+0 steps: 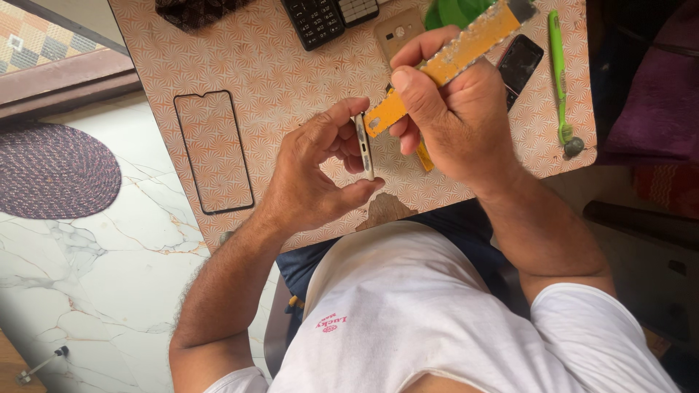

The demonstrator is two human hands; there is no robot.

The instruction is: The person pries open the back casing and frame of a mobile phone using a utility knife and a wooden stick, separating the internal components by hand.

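From the head view: the left hand [313, 171] pinches a phone [364, 145] on edge above the counter [284, 80], thumb under its lower end and fingers curled over the top, so only the thin silver side shows. It looks light and stiff, though probably slippery along that metal rim and fragile on the glass face (best held by the edges, as it is here).

The right hand [451, 116] is closed around a yellow-orange tool [451, 54], its flat lower tip touching the phone's side. The tool is long and scuffed, with a grey cap at its far end.

Around them on the counter lie a black-rimmed glass panel [213, 151] to the left, a keypad phone [314, 20], a gold phone back [397, 33], a dark small phone [519, 62] and a green brush [559, 80].
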